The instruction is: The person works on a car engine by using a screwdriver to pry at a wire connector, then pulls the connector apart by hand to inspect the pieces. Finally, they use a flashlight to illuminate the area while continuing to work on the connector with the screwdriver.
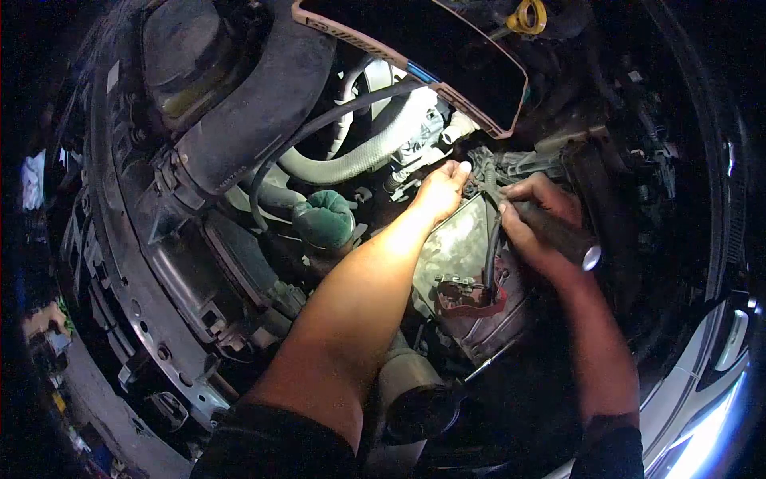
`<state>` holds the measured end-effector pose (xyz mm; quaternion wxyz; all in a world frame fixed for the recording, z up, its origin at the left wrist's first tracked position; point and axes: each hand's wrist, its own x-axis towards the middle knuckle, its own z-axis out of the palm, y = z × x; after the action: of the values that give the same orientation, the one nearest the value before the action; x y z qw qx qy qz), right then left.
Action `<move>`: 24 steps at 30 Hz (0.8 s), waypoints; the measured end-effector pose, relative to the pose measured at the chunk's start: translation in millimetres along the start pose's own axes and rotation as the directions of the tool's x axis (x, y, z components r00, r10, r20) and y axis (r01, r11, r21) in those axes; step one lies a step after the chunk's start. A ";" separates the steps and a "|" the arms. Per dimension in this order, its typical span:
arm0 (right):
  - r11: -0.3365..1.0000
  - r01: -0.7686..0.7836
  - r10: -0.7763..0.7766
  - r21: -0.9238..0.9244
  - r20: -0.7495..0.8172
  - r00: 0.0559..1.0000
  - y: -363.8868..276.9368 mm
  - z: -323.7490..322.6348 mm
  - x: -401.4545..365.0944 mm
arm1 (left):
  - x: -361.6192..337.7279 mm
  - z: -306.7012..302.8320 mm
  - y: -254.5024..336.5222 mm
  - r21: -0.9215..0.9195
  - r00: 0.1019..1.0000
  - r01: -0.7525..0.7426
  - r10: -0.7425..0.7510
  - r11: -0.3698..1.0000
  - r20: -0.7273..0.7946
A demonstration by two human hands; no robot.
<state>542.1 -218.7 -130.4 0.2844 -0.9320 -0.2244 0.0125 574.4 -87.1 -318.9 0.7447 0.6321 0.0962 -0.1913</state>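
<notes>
My left hand (441, 193) reaches into the engine bay with its fingers pinched together, beside a bundle of wires (488, 169). What it pinches, if anything, I cannot make out. On the other side of the bundle, my right hand (550, 203) is closed around a dark cylindrical handle (558, 235) with a bright round end. Its front end is hidden by the fingers and wires. Below both hands lies a pale metal casing (451, 249). A black cable (491, 247) runs down it to a battery-like terminal with a red cover (472, 303).
A phone (431, 40) in a pinkish case lies above the hands, over a lit pale hose (351, 165). A green cloth-like bundle (324, 219) sits left of my left forearm. A thick black duct (255, 104) and a yellow dipstick ring (528, 16) stand farther back.
</notes>
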 end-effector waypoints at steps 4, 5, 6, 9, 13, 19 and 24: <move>0.992 -0.120 0.117 -0.034 -0.063 0.991 -3.9 3.8 -0.4 | 19.2 0.4 -24.4 -0.057 0.999 -0.007 0.009 0.998 0.044; 0.989 -0.145 0.141 -0.038 -0.085 0.986 -5.9 5.2 0.7 | 22.0 1.2 -28.0 -0.073 0.999 -0.002 0.006 0.997 0.052; 0.989 -0.147 0.143 -0.037 -0.087 0.986 -5.5 5.9 0.3 | 16.9 0.1 -20.9 -0.047 0.999 0.004 -0.002 0.999 0.044; 0.988 -0.151 0.147 -0.030 -0.097 0.984 -1.4 11.2 -1.9 | 4.5 -2.9 -5.2 -0.001 1.000 0.014 -0.014 1.000 0.016; 0.992 -0.113 0.104 -0.065 -0.126 0.987 9.8 15.4 -3.9 | 1.5 -2.6 -1.3 0.053 1.000 0.025 -0.025 0.998 -0.010; 0.990 -0.134 0.129 -0.036 -0.121 0.984 4.2 14.3 -2.6 | 5.9 -2.1 -4.1 0.058 1.000 0.013 -0.014 0.998 0.020; 0.990 -0.137 0.132 -0.039 -0.104 0.986 5.0 15.1 -2.6 | 7.3 -2.0 -6.1 0.070 0.999 -0.011 0.009 0.998 0.035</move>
<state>539.5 -215.6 -146.0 0.2722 -0.9508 -0.1466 -0.0209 578.8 -87.1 -327.6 0.7247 0.6547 0.0734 -0.2019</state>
